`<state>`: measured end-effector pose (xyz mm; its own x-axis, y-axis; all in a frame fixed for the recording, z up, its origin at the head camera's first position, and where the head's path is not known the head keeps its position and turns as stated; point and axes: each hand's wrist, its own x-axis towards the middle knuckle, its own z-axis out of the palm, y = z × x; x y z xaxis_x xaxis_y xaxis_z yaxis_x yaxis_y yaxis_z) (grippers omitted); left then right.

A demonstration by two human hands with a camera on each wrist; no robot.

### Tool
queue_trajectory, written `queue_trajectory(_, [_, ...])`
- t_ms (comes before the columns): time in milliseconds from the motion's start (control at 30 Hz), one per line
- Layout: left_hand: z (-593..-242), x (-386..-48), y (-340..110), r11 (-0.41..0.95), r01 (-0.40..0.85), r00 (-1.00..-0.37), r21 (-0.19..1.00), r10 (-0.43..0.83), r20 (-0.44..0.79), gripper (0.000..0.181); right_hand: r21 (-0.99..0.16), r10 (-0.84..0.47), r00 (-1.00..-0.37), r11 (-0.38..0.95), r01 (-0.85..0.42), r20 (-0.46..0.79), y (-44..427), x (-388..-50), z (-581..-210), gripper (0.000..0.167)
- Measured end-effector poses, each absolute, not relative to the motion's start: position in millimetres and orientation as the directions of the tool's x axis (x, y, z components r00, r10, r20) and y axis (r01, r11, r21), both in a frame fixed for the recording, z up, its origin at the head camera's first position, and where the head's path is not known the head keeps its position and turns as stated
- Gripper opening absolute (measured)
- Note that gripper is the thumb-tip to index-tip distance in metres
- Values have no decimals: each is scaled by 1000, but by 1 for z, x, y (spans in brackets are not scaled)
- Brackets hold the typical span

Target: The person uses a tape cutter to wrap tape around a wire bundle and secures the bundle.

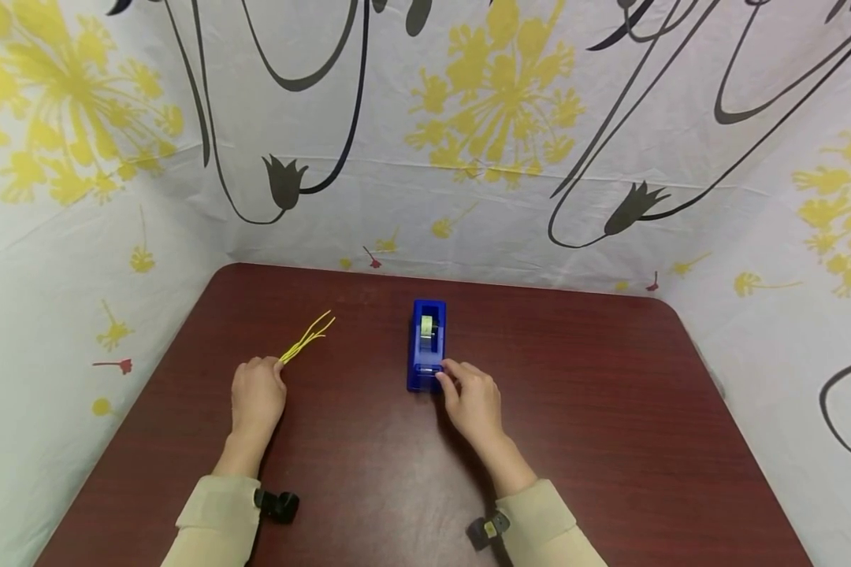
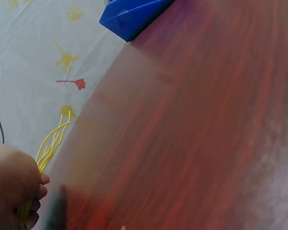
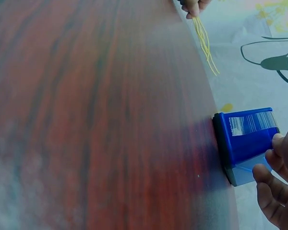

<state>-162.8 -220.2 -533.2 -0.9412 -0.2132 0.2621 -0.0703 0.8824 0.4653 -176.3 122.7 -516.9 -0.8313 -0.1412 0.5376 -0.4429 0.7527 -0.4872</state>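
Note:
In the head view, my left hand [image 1: 258,394] grips a bundle of thin yellow cords [image 1: 303,340] above the table's left part. Their loose ends fan out beyond the fingers, as the cords [image 2: 52,143] show in the left wrist view. A blue tape dispenser [image 1: 414,346] with a small roll of tape [image 1: 426,326] stands near the table's middle. My right hand [image 1: 473,400] is at its front right corner, thumb and index finger pinching the tape at the cutter edge. The clear tape is hard to make out. A striped label [image 3: 253,123] shows on the dispenser in the right wrist view.
The dark red-brown table [image 1: 574,378] has rounded far corners. White cloth [image 1: 369,228] printed with yellow and grey flowers hangs behind and on both sides. A small black camera [image 1: 278,506] is worn at the left cuff, another camera [image 1: 488,530] at the right.

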Motion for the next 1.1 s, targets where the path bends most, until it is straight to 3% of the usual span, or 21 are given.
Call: queue_trajectory(1100, [-520, -166, -192, 850, 33, -963, 526, -115, 246, 24, -501, -141, -839, 746, -439, 526, 124, -178, -516, 18])
